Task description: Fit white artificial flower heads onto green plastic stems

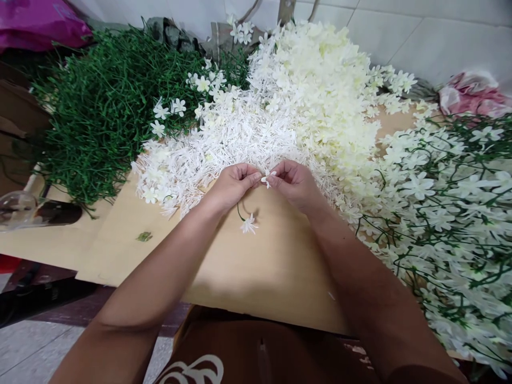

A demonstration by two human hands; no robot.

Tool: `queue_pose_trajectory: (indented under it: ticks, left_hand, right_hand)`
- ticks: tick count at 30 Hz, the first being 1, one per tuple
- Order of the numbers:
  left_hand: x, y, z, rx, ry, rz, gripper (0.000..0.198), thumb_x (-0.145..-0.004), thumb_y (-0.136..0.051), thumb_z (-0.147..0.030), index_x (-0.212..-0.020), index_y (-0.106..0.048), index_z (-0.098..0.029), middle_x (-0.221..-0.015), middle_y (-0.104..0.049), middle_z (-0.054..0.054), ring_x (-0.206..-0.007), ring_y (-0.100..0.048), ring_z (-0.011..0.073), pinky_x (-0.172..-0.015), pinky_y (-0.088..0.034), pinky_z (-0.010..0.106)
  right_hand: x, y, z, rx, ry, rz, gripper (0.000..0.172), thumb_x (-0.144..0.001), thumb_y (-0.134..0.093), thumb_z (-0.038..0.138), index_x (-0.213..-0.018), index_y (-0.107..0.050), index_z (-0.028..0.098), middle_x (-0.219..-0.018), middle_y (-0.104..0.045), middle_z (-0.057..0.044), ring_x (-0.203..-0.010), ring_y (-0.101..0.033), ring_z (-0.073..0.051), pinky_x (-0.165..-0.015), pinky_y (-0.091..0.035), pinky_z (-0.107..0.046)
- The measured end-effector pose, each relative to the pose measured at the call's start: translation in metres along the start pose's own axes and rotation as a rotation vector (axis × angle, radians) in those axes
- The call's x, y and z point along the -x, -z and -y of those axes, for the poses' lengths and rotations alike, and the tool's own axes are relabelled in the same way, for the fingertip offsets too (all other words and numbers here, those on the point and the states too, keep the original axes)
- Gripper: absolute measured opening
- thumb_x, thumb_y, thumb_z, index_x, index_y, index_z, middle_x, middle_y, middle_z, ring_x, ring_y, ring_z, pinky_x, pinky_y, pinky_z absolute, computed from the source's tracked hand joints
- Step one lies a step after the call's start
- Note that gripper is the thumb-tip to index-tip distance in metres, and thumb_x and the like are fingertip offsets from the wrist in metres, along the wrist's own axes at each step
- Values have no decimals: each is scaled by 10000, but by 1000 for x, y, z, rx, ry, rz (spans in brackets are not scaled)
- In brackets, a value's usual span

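My left hand [236, 184] is closed in a pinch on a thin green flower stem [240, 212]. From that stem a spiky white blossom [249, 224] hangs below the fingers. Facing it, my right hand [294, 184] pinches a small white artificial flower [268, 179] between thumb and forefinger. Both sets of fingertips almost meet at this flower, and they hide the stem's upper end. Just beyond my hands spreads a heap of thin white flower pieces [240, 128].
Green stems [116, 101] are piled at the left, with pale yellow-white petals [328, 80] at the back. Stemmed white flowers [452, 229] cover the right side. Cardboard [256, 272] lies under my arms; a clear plastic cup [18, 209] lies at the left edge.
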State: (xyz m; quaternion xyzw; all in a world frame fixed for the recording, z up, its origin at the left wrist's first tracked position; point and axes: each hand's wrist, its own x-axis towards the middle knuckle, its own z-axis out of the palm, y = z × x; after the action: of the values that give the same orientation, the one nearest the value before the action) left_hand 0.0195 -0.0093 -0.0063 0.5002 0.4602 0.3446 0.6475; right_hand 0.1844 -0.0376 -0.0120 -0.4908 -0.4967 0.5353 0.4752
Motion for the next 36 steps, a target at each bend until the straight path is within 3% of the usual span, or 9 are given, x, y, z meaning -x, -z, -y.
queue_pose_trajectory:
  ticks: [11,15,20,24,31,36]
  left_hand:
    - [0,-2,-2,59,41,10,220,-717,-739,-219,-630,-550,-146,-555,-511,-41,-505,-425,56,-515,-325,211]
    - [-1,-1,-4,53,61,22,223,-735,-733,-233,-630,-556,-150,-552,-524,-32,-508,-451,68,-524,-352,229]
    - [0,-1,-3,34,46,23,179,-752,-702,-214,-652,-568,-152,-571,-520,-34,-514,-438,64,-531,-355,227]
    - [1,-1,-3,-6,34,25,203,-753,-704,-248,-642,-558,-161,-577,-514,-33,-525,-436,70,-537,-361,232]
    - [-1,-1,-2,-11,25,66,183,-755,-688,-201,-632,-562,-152,-550,-507,-32,-514,-434,71,-528,-335,229]
    - [0,-3,-3,-37,45,33,175,-751,-651,-124,-616,-542,-147,-535,-501,-37,-504,-427,62,-525,-319,214]
  right_hand:
    - [6,-17,-7,-235,-96,20,423,-556,-864,483,-703,-585,201,-664,-626,42,-652,-590,-98,-673,-510,-262]
    - [3,-12,-3,-369,-163,83,406,-543,-886,445,-681,-600,193,-650,-619,53,-663,-619,-95,-820,-577,-325]
    - [3,-2,3,-431,-293,176,343,-571,-893,375,-644,-627,172,-605,-591,52,-610,-587,-76,-826,-604,-348]
    - [4,3,5,-441,-367,162,332,-582,-889,362,-640,-624,170,-578,-587,53,-567,-564,-67,-831,-612,-350]
    - [2,-4,0,-392,-304,90,432,-506,-910,426,-627,-584,169,-616,-618,49,-646,-636,-91,-842,-606,-350]
    - [1,-10,-7,-364,-210,8,484,-445,-918,454,-624,-552,194,-599,-582,75,-627,-604,-87,-814,-599,-349]
